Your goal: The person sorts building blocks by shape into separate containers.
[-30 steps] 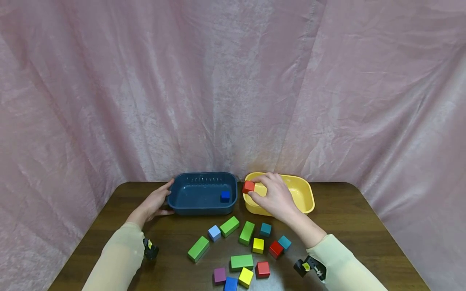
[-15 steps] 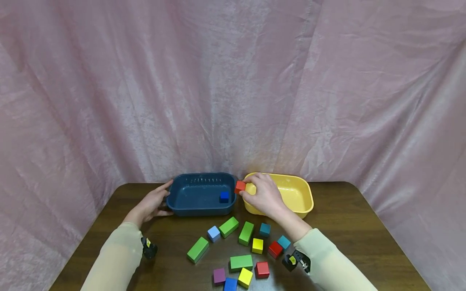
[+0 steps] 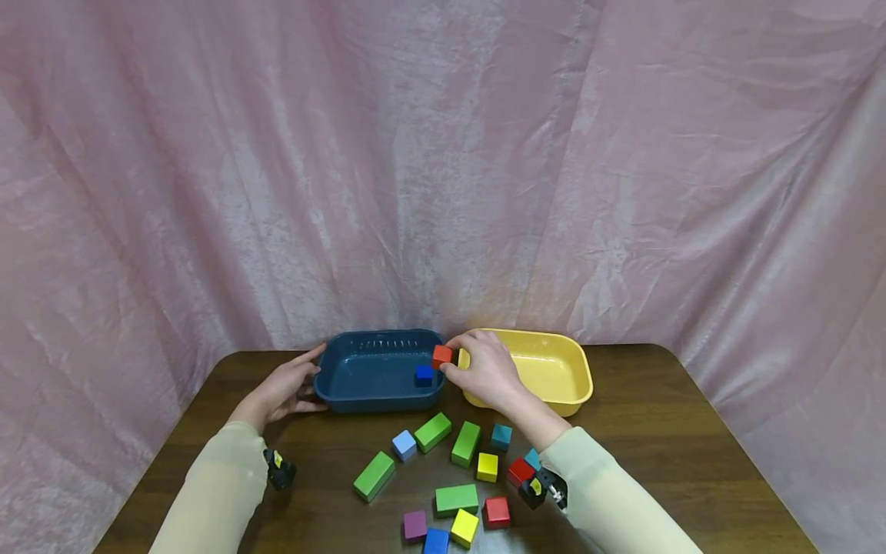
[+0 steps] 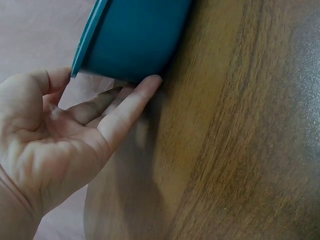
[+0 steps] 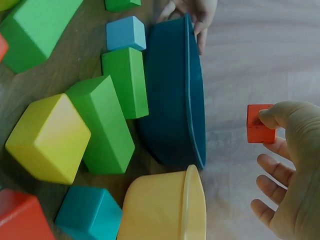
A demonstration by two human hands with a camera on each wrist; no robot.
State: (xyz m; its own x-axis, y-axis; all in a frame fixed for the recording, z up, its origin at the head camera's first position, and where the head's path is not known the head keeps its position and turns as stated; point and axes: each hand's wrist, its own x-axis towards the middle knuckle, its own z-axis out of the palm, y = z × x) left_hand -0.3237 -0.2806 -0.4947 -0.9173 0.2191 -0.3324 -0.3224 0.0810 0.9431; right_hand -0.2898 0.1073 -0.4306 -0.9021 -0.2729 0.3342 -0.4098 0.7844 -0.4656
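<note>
In the head view my left hand (image 3: pixel 282 391) touches the left end of a dark blue basin (image 3: pixel 381 402), fingers spread along it. The left wrist view shows that hand's fingertips at the basin's rim and lower wall (image 4: pixel 135 45). My right hand (image 3: pixel 484 371) pinches a red cube (image 3: pixel 441 356) between thumb and fingers, raised at the blue basin's right rim. The right wrist view shows the same red cube (image 5: pixel 260 124) above rim level, the other fingers loosely bent. Inside the basin, by its right end, lies a blue cube (image 3: pixel 424 375).
A yellow basin (image 3: pixel 580 377) stands right of the blue one, under my right wrist. In front lie several loose blocks, including a green block (image 3: pixel 457 500), a yellow cube (image 3: pixel 487 467) and a purple cube (image 3: pixel 414 525). A pink curtain (image 3: pixel 443 169) hangs behind the table.
My right hand has carried the red cube leftward, from over the yellow basin's left edge to the blue basin's right rim. The left hand has stayed at the blue basin's end.
</note>
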